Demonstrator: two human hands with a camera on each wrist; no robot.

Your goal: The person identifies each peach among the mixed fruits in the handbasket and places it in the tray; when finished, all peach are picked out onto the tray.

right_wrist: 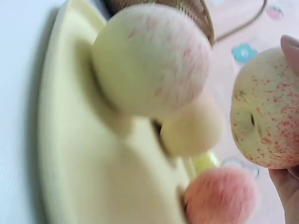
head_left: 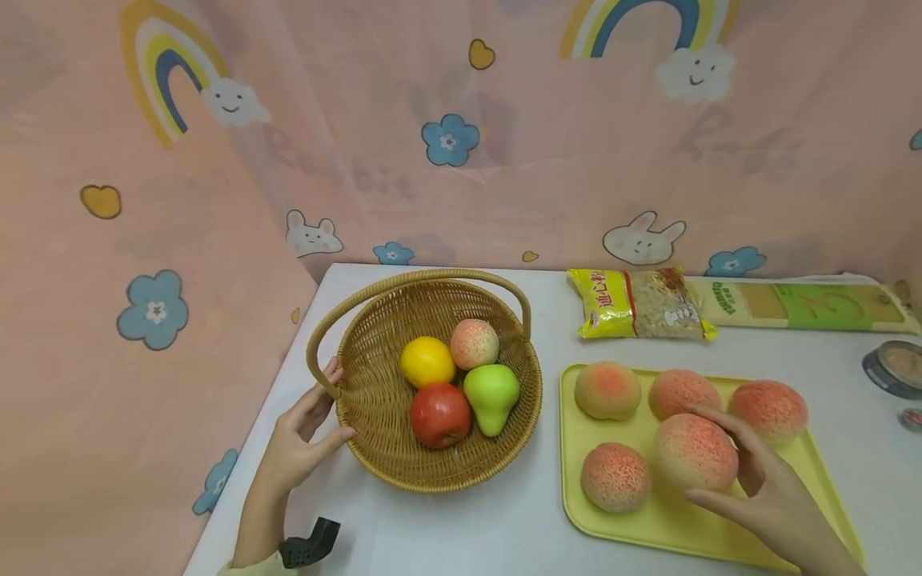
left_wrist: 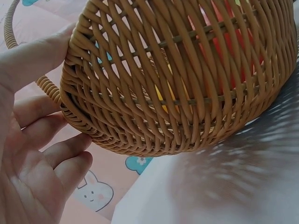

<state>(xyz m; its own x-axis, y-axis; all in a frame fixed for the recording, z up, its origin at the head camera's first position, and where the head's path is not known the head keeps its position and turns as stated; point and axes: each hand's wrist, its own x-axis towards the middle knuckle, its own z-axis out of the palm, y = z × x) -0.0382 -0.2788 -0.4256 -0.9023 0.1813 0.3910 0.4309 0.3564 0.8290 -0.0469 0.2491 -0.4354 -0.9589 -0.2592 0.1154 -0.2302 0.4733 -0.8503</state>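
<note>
A round wicker basket (head_left: 374, 448) with an arched handle holds a yellow lemon-like fruit (head_left: 427, 362), a peach (head_left: 475, 344), a red apple (head_left: 440, 415) and a green pear (head_left: 492, 398). At its left side, my left hand (head_left: 298, 440) grips the rim by the foot of the handle; the left wrist view has the thumb and fingertips against the woven edge (left_wrist: 77, 112). My right hand (head_left: 774, 488) holds a pink-and-cream peach (head_left: 695, 452) between thumb and fingers, above a yellow tray (head_left: 677, 540). In the right wrist view this peach (right_wrist: 268, 112) appears raised beside the tray.
Several more peaches lie on the tray, including one (head_left: 615, 478) at its left front and one (head_left: 607, 390) behind that. Behind the tray are a yellow food packet (head_left: 641, 304) and a long green-and-tan pack (head_left: 807, 306). A round tin (head_left: 895, 369) stands at far right.
</note>
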